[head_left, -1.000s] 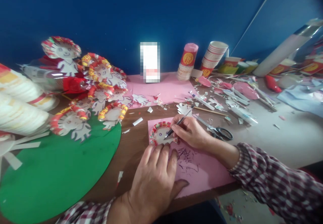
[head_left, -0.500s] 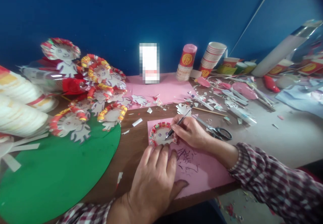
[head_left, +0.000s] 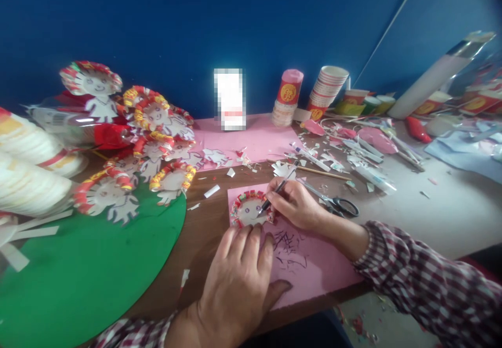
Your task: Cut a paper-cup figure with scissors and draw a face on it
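Observation:
My right hand (head_left: 295, 201) grips a slim black pen (head_left: 276, 190), its tip down on a round white paper face (head_left: 248, 215). Curled red and green strips ring the face, and two eyes are drawn on it. Fingers lying flat, my left hand (head_left: 239, 269) presses on the near edge of the face and hides its lower part. Under both hands lies a pink sheet (head_left: 314, 280) with dark pen scribbles. Scissors (head_left: 342, 206) with black handles rest just beyond my right wrist.
Several finished paper-cup dolls (head_left: 104, 193) crowd the left, partly over a round green mat (head_left: 102, 264). Stacked paper cups (head_left: 328, 89) stand by the blue wall. Paper scraps, a wooden stick (head_left: 323, 172) and a clear tube (head_left: 376, 178) lie at the right.
The camera view has shifted very slightly. Both hands keep their places on the face, and the pen tip stays near the same spot below the eyes.

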Action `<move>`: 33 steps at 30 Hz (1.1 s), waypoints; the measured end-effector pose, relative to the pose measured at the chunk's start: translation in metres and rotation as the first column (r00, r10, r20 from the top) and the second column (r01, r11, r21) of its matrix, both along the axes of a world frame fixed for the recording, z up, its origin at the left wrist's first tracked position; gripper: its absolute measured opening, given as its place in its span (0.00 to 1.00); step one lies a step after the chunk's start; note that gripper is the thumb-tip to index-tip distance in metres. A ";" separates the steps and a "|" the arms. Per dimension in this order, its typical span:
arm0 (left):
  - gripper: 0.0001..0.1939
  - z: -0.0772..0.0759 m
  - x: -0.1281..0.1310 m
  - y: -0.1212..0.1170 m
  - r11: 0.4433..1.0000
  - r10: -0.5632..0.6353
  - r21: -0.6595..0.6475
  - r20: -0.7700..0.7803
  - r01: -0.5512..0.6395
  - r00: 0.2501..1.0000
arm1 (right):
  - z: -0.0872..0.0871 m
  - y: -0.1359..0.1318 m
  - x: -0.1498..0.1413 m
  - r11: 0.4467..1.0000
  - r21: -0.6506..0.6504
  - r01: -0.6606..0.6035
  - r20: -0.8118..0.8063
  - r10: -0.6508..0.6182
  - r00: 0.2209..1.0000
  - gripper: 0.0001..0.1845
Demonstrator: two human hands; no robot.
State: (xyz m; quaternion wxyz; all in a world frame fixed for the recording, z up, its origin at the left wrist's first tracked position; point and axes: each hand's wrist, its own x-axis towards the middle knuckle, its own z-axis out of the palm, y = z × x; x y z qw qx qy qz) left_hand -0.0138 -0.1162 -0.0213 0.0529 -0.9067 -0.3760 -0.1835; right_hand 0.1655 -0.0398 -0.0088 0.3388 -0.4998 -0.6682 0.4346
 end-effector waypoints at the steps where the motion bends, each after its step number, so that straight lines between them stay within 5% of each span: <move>1: 0.33 0.000 0.000 0.000 1.000 -0.001 -0.001 -0.002 0.001 1.000 | 0.000 0.000 0.000 1.000 0.007 0.003 0.010 -0.003 1.000 0.06; 18: 0.33 -0.001 0.000 0.000 1.000 0.002 0.000 0.009 -0.002 1.000 | -0.004 0.003 0.002 0.992 0.029 0.123 -0.052 -0.121 0.991 0.07; 33: 0.33 -0.004 0.000 0.000 1.000 0.001 0.011 0.002 -0.001 1.000 | 0.000 0.003 0.000 0.995 -0.030 0.092 -0.125 -0.095 0.988 0.07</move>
